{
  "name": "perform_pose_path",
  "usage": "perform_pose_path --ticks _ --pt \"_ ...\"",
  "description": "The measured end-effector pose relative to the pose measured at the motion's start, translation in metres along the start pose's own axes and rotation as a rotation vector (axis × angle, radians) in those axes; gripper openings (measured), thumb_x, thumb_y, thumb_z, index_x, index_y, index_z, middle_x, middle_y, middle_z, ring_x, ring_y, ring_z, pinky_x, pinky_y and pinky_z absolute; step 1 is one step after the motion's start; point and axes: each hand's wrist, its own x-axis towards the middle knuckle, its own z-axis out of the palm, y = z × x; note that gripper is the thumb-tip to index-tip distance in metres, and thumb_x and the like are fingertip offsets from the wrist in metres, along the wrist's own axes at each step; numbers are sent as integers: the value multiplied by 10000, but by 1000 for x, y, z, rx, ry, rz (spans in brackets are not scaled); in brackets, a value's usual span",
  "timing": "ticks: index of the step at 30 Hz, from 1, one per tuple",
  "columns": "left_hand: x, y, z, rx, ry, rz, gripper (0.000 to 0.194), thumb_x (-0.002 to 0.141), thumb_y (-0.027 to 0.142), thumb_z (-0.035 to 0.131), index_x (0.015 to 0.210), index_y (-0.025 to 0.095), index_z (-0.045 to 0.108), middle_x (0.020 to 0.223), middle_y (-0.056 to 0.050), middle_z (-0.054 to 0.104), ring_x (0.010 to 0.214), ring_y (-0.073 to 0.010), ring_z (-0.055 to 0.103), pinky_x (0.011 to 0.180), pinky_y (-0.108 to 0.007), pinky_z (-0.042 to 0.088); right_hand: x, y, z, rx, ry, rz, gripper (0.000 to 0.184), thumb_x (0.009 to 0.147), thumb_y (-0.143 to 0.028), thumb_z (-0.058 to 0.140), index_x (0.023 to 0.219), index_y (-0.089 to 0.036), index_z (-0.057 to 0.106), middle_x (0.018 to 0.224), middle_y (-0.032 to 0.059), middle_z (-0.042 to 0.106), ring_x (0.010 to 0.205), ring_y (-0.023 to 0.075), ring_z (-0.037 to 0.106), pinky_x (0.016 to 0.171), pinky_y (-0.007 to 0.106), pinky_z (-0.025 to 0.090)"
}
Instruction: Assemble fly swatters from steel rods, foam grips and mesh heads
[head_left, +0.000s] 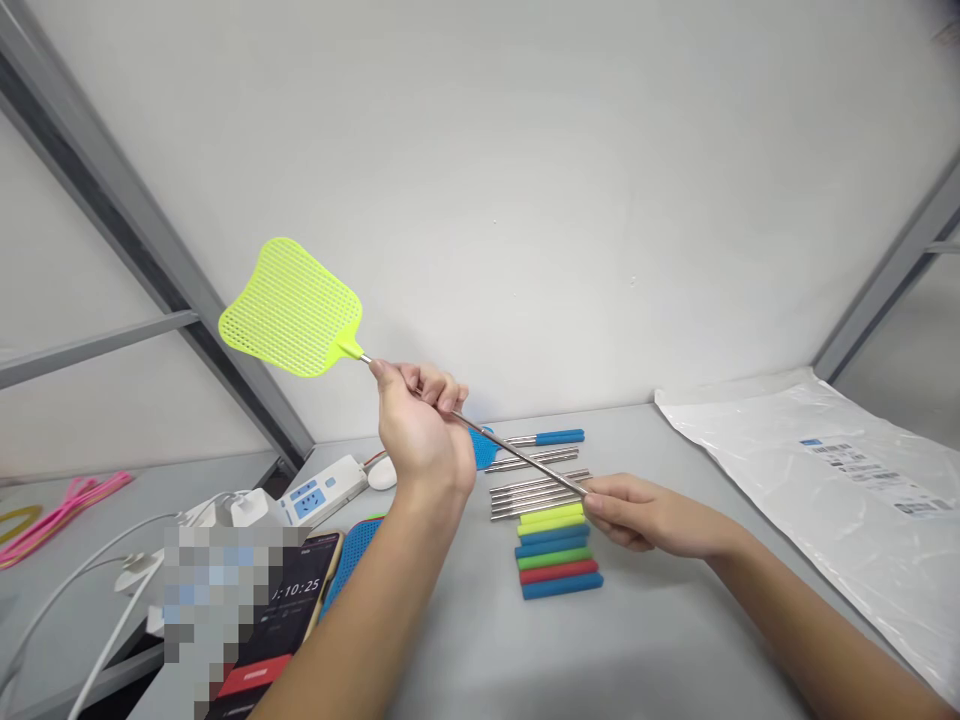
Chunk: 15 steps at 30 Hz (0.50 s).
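Observation:
A yellow-green fly swatter (292, 310) is held up at a slant, its mesh head at the upper left and its thin metal rod running down to the right. My left hand (424, 420) is closed round the rod just below the head. At the rod's lower end, my right hand (645, 515) pinches the metal between thumb and fingers. Beneath the rod lie several metal rods (536, 493) and a row of coloured handle grips (559, 560) in yellow, blue, green and red. Behind my left hand a blue swatter head (484, 448) partly shows.
Blue-handled rods (559, 437) lie at the back. A white plastic mailing bag (810, 450) covers the right side. On the left are a power strip (322, 490) with cables, a phone (289, 590) and another blue mesh head (356, 555). A pink strap (67, 510) lies far left.

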Motion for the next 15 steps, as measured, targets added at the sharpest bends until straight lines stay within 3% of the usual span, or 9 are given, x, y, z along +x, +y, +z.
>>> perform_pose_path --ticks 4,8,12,15 --pt "-27 -28 2 101 -9 4 397 976 441 322 664 200 370 587 30 448 549 -102 418 610 -240 373 2 0 5 60 15 -15 394 924 -532 446 729 -199 367 596 -81 269 489 54 207 416 207 161" --pt "-71 -67 -6 327 -99 -116 385 963 474 344 696 205 413 816 -38 662 822 -154 573 774 -294 400 3 -1 8 120 54 -29 410 923 -547 432 714 -203 355 580 -86 265 472 50 193 398 199 144" --pt "-102 -90 -20 386 -162 -262 396 967 491 308 737 208 465 981 -61 695 1031 -201 585 930 -376 365 3 0 3 86 53 -41 395 920 -536 451 728 -197 387 571 -88 274 467 51 185 393 202 144" --pt "-102 -89 -23 417 -189 -295 388 960 482 341 780 203 541 1089 -75 672 1073 -212 567 903 -361 380 2 -1 2 90 82 -40 404 921 -535 451 714 -199 364 567 -89 265 471 50 185 402 206 142"
